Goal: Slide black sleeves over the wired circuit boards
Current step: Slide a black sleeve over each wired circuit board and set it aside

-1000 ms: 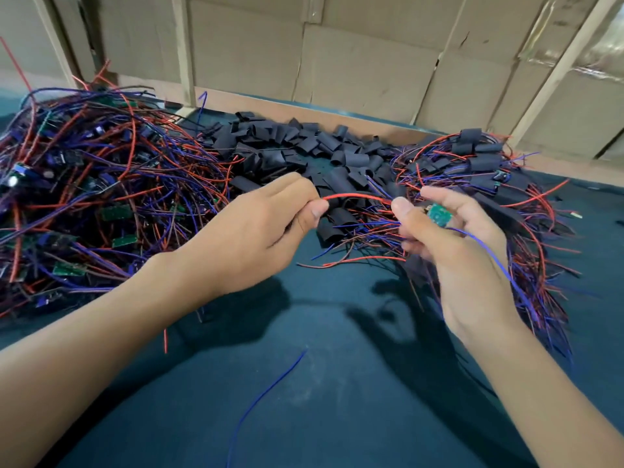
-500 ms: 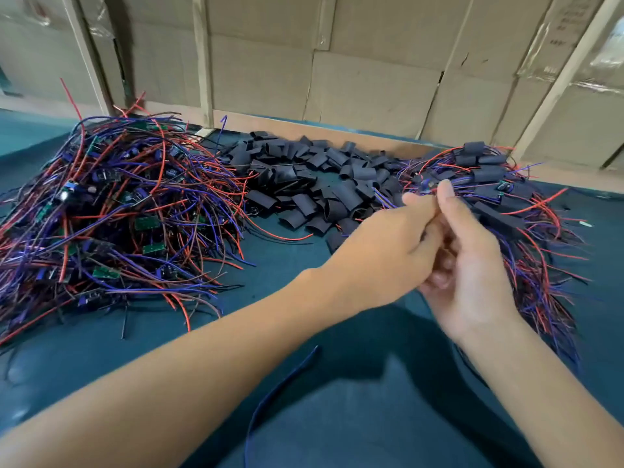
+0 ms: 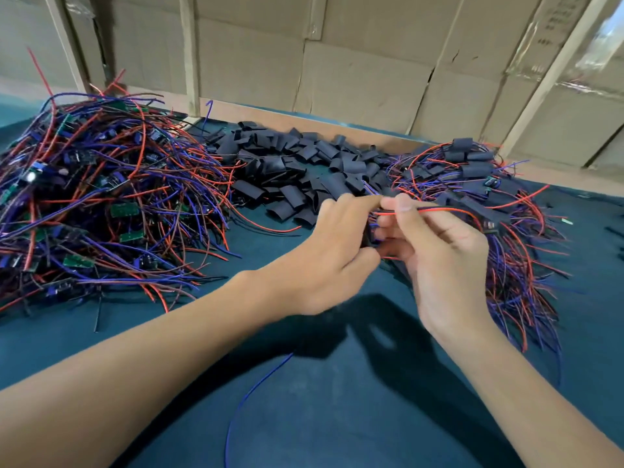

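My left hand (image 3: 332,251) and my right hand (image 3: 435,251) meet above the teal mat, just in front of the pile of loose black sleeves (image 3: 297,170). Between them I hold one wired circuit board: my right thumb and forefinger pinch its red and blue wires (image 3: 439,210). My left fingers curl round a dark piece (image 3: 367,236), apparently a black sleeve, mostly hidden by the fingers. The board itself is hidden. A heap of bare wired boards (image 3: 101,204) lies at the left. Sleeved boards (image 3: 472,170) with wires are heaped at the right.
A cardboard wall (image 3: 337,69) closes off the back of the teal mat (image 3: 320,417). A loose blue wire (image 3: 256,390) hangs over the mat's near part, between my forearms. Small bits lie at the far right edge.
My hands, apart a second ago with a green board in the right one, have come together. The right fingers now pinch the wires higher up, and the board is out of sight.
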